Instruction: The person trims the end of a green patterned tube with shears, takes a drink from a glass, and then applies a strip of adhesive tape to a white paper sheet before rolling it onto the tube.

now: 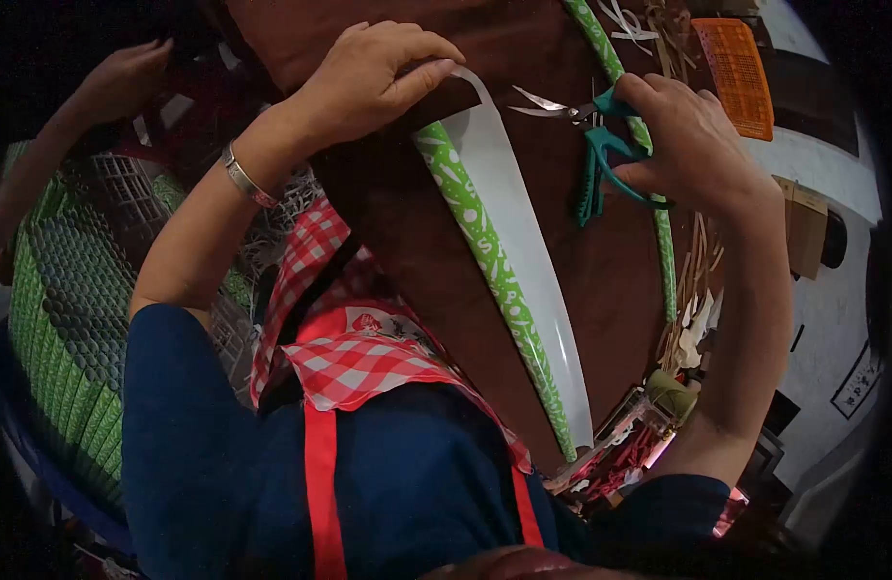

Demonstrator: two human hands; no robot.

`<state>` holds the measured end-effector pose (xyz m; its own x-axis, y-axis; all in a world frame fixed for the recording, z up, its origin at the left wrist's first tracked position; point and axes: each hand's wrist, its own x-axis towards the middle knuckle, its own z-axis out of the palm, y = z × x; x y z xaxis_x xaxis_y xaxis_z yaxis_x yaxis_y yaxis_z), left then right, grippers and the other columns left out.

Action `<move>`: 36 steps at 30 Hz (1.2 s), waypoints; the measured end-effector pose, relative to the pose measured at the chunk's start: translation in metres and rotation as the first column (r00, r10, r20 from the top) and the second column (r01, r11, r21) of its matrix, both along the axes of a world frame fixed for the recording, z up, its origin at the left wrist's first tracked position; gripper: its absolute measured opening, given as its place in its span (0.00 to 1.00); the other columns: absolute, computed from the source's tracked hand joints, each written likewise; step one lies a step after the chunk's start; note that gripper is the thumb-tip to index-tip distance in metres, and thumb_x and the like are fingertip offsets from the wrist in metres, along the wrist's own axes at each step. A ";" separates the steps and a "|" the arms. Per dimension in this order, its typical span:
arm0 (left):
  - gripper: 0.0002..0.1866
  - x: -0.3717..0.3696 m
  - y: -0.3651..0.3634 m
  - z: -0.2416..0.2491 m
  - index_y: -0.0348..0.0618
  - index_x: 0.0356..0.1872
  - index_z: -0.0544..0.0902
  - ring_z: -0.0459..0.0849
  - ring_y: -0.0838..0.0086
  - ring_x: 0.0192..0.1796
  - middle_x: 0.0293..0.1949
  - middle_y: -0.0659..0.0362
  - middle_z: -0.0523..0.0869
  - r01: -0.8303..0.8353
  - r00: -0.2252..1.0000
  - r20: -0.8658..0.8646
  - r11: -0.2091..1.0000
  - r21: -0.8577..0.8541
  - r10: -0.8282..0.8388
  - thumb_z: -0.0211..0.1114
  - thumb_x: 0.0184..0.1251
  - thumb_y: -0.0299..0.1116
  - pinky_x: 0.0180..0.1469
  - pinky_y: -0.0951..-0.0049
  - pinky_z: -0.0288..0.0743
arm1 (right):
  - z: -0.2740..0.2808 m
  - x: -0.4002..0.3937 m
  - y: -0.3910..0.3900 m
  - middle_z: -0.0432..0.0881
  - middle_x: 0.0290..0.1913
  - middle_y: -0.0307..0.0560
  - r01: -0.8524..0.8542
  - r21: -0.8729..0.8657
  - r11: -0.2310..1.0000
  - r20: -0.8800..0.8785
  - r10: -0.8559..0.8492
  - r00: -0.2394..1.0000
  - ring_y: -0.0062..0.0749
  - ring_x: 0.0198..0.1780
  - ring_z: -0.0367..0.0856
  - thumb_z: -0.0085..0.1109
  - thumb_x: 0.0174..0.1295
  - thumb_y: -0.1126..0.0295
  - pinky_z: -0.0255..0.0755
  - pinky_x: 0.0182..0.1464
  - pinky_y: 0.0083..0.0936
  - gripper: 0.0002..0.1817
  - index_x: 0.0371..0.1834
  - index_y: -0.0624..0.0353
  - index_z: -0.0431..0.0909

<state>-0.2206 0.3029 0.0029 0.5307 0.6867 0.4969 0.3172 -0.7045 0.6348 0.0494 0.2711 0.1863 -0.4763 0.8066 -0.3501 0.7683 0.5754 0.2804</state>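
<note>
My left hand (393,77) pinches the upper end of a narrow white strip (478,85) between thumb and forefinger. The strip curves down along a long, partly rolled sheet (485,242), green with white print on one face and glossy white on the other, tapering toward my body. My right hand (683,140) is closed round the teal handles of a pair of scissors (588,114). Their blades stand apart, pointing left toward the strip. Just below the scissors' pivot shows a teal toothed piece (589,184). Behind my right hand runs a long green printed tube (663,251).
The brown table (601,280) lies under the work. An orange basket (734,77) is at the upper right, with paper scraps (695,324) along the right edge. At left stands a tub of many green tubes (69,387). Another forearm and hand (117,82) show beyond it.
</note>
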 end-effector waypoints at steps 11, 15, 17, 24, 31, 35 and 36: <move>0.11 0.008 -0.005 -0.001 0.39 0.47 0.84 0.83 0.62 0.43 0.39 0.52 0.85 0.058 0.989 0.142 0.993 -0.099 -0.043 0.60 0.74 0.33 0.46 0.65 0.76 | 0.006 -0.040 0.022 0.83 0.41 0.53 0.007 -0.124 0.992 0.119 0.008 0.993 0.51 0.48 0.81 0.73 0.43 0.70 0.72 0.52 0.43 0.24 0.46 0.59 0.78; 0.10 0.001 -0.002 -0.002 0.39 0.47 0.84 0.83 0.62 0.42 0.39 0.52 0.86 0.063 0.987 0.150 0.996 -0.070 -0.052 0.60 0.74 0.33 0.46 0.66 0.76 | 0.001 -0.047 0.031 0.83 0.39 0.52 -0.085 -0.117 0.989 0.087 0.096 0.992 0.50 0.47 0.82 0.73 0.42 0.71 0.72 0.51 0.42 0.23 0.46 0.59 0.78; 0.10 0.002 0.000 -0.006 0.39 0.46 0.84 0.84 0.62 0.42 0.39 0.52 0.86 0.052 0.987 0.152 0.997 -0.061 -0.042 0.60 0.74 0.33 0.46 0.66 0.76 | 0.000 -0.052 0.033 0.83 0.39 0.52 -0.084 -0.121 0.989 0.102 0.097 0.990 0.50 0.47 0.82 0.72 0.43 0.71 0.73 0.50 0.42 0.23 0.45 0.60 0.78; 0.10 0.017 -0.008 -0.001 0.39 0.45 0.85 0.84 0.60 0.42 0.38 0.52 0.86 0.044 0.984 0.176 0.996 -0.076 -0.030 0.61 0.73 0.34 0.45 0.65 0.76 | 0.009 -0.050 0.031 0.83 0.36 0.53 -0.074 -0.176 0.982 0.150 0.101 0.984 0.52 0.45 0.82 0.72 0.43 0.70 0.73 0.48 0.45 0.21 0.42 0.61 0.78; 0.10 0.023 -0.009 -0.001 0.40 0.45 0.85 0.84 0.60 0.42 0.39 0.52 0.86 0.042 0.986 0.163 0.997 -0.067 -0.031 0.61 0.72 0.34 0.46 0.64 0.77 | 0.010 -0.052 0.029 0.83 0.36 0.53 -0.062 -0.168 0.984 0.173 0.092 0.981 0.53 0.46 0.82 0.72 0.43 0.70 0.73 0.49 0.45 0.20 0.40 0.60 0.77; 0.10 0.025 -0.010 -0.001 0.40 0.45 0.85 0.85 0.60 0.43 0.39 0.52 0.86 0.040 0.986 0.164 0.997 -0.073 -0.028 0.61 0.73 0.35 0.47 0.64 0.77 | 0.010 -0.052 0.030 0.84 0.37 0.54 -0.077 -0.171 0.982 0.166 0.105 0.981 0.53 0.46 0.82 0.72 0.43 0.70 0.72 0.50 0.45 0.21 0.42 0.60 0.77; 0.10 0.025 -0.009 -0.001 0.40 0.45 0.85 0.85 0.60 0.43 0.39 0.52 0.86 0.038 0.987 0.159 0.997 -0.072 -0.026 0.61 0.72 0.35 0.47 0.64 0.77 | 0.010 -0.053 0.031 0.84 0.37 0.54 -0.072 -0.183 0.980 0.171 0.104 0.980 0.53 0.46 0.82 0.72 0.43 0.70 0.72 0.50 0.45 0.22 0.43 0.60 0.77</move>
